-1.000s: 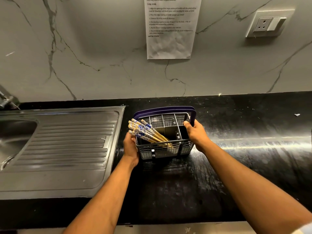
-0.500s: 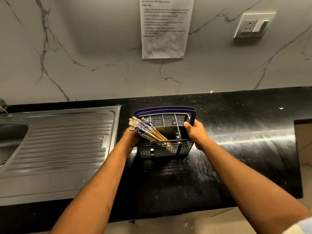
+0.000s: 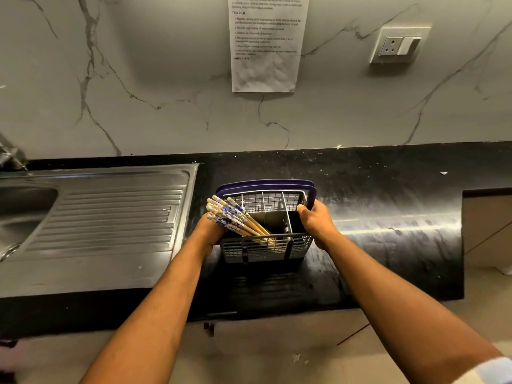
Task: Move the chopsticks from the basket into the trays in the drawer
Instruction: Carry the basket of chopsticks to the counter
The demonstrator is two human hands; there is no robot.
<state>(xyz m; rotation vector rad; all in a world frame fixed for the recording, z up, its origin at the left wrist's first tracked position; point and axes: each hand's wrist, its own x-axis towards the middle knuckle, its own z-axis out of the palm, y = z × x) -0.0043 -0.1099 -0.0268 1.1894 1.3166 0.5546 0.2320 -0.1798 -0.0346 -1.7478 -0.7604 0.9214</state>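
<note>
basket [image 3: 267, 246]: centre frame on desk [image 3: 388, 231]; both hands steady it, probably for lifting.
left hand [image 3: 208, 234]: fingers hidden behind wall, grip unclear.
right hand [image 3: 315, 220]: fingers curled over rim.
chopsticks [image 3: 235, 217]: leaning upper left, untouched.

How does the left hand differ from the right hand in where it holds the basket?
The left hand grips the left side of the basket, right beside the chopsticks; the right hand grips the right side, away from them. The left hand sits lower on the wall; the right hand has its fingers curled over the top rim by the purple handle. Both hold the basket.
</note>
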